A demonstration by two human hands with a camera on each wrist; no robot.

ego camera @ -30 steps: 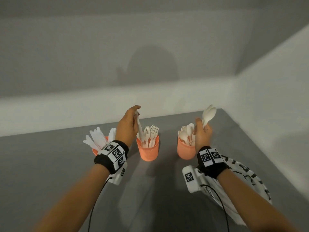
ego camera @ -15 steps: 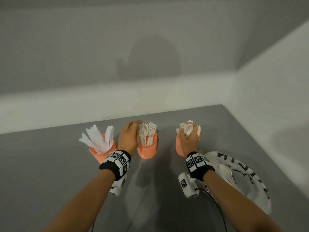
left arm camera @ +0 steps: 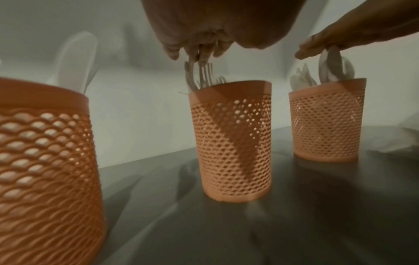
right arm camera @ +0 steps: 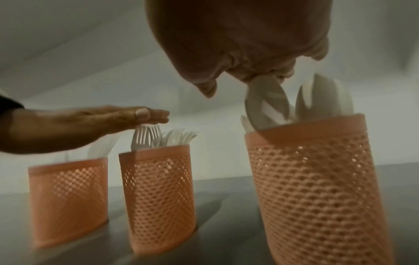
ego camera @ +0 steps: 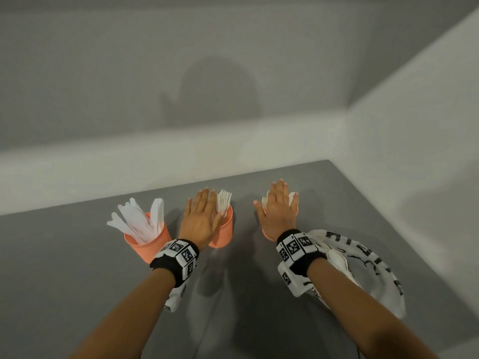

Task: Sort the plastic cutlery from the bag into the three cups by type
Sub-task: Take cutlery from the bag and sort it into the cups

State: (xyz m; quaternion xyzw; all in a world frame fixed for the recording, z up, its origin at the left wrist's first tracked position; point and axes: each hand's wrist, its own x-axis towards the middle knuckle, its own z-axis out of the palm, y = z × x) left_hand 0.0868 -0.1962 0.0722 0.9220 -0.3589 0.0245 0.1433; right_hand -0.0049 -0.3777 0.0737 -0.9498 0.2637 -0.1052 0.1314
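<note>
The forks (ego camera: 223,204) stand tines-up in the middle orange mesh cup (ego camera: 223,233); the left hand (ego camera: 201,219) lies flat over them, palm down, fingers straight and together, gripping nothing, its palm touching the tine tips in the right wrist view. The spoons (right arm camera: 267,105) stand bowls-up in the right mesh cup (right arm camera: 317,188), at 3 o'clock from the fork cup. The right hand (ego camera: 278,212) is spread flat on top of them, fingers extended, holding nothing, palm resting on the spoon bowls. At 9 o'clock from the fork cup, the left mesh cup (ego camera: 150,246) holds the white knives (ego camera: 137,221), fanned and leaning left, untouched. All three cups stand upright, apart, in a row on the grey table (ego camera: 64,268). At 4 o'clock from the spoon cup, beside the right forearm, lies the white bag (ego camera: 373,268) with black lettering, some white cutlery (ego camera: 337,260) showing at its mouth.
</note>
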